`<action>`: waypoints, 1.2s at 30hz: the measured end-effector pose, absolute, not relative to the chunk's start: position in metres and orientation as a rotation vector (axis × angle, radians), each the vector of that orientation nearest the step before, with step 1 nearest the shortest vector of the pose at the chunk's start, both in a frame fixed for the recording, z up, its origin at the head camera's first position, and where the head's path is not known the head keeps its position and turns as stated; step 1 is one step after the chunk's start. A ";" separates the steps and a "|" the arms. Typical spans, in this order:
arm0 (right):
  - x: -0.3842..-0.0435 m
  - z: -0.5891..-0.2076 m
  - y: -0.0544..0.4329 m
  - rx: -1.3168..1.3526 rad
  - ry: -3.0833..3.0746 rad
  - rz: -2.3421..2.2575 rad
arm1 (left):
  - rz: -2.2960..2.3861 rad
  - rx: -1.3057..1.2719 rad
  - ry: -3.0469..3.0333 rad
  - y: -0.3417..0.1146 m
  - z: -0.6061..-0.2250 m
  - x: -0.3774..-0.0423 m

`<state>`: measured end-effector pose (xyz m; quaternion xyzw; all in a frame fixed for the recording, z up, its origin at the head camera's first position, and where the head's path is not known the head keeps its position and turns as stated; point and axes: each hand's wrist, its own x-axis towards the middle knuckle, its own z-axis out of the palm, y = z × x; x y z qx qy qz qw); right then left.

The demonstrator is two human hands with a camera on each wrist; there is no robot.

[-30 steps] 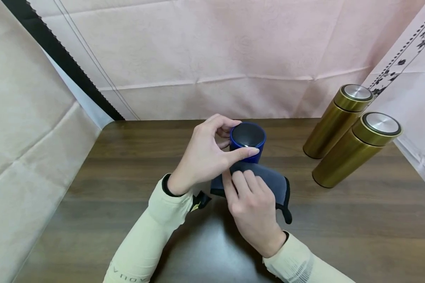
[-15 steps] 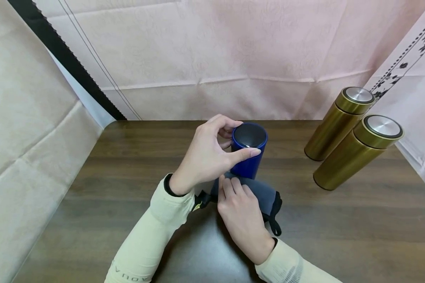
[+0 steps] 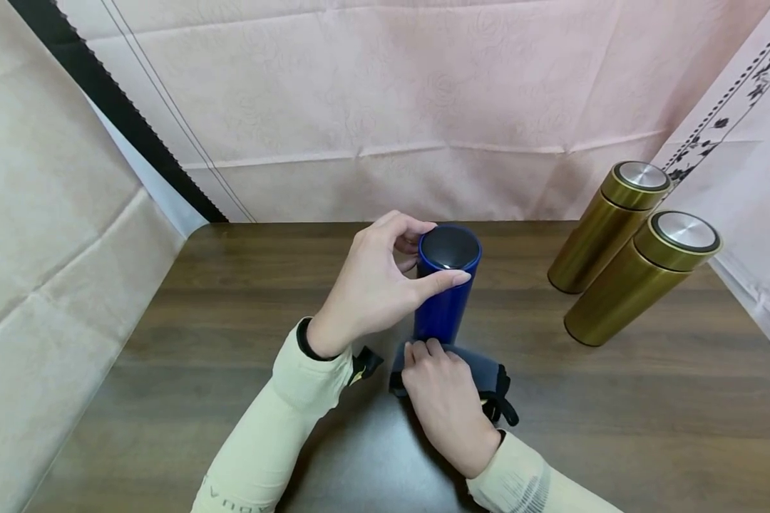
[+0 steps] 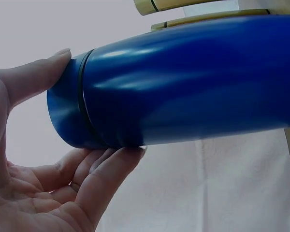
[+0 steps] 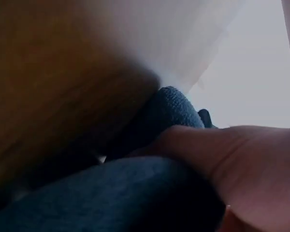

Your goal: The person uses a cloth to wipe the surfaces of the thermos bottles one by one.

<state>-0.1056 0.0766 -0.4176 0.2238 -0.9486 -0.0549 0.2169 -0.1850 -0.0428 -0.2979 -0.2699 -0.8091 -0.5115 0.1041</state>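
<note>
A blue thermos bottle (image 3: 441, 306) with a dark top stands in the middle of the wooden table. My left hand (image 3: 378, 285) grips it round the lid, thumb on the near side and fingers on the far side. The left wrist view shows the seam below the lid of this thermos (image 4: 193, 82). Low in front of the bottle, my right hand (image 3: 449, 406) holds a bunched grey-blue cloth (image 3: 484, 374) with black edging and a hanging loop. In the right wrist view, folds of the cloth (image 5: 171, 106) lie round the thumb, and the fingertips are mostly hidden.
Two gold thermos bottles with silver-topped lids, a rear one (image 3: 606, 228) and a front one (image 3: 642, 278), stand at the right of the table (image 3: 231, 342). Pale cloth (image 3: 391, 107) hangs behind the table and along both sides.
My right hand has moved the cloth down along the bottle toward me, so more of the blue body shows. The left hand keeps its grip at the lid.
</note>
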 end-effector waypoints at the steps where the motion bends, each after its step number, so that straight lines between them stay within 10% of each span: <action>1: -0.105 -0.416 0.080 0.634 -2.639 -0.130 | -1.494 -0.796 -2.393 -0.042 -0.298 -0.185; 16: -0.091 -0.383 0.170 0.460 -2.422 0.992 | -1.276 -0.867 -2.403 -0.047 -0.293 -0.183; 23: -0.097 -0.379 0.165 0.107 -2.332 1.152 | -1.290 -0.853 -2.336 -0.039 -0.296 -0.181; 36: -0.127 -0.377 0.140 0.232 -2.282 1.085 | -1.178 -0.775 -2.343 -0.041 -0.298 -0.186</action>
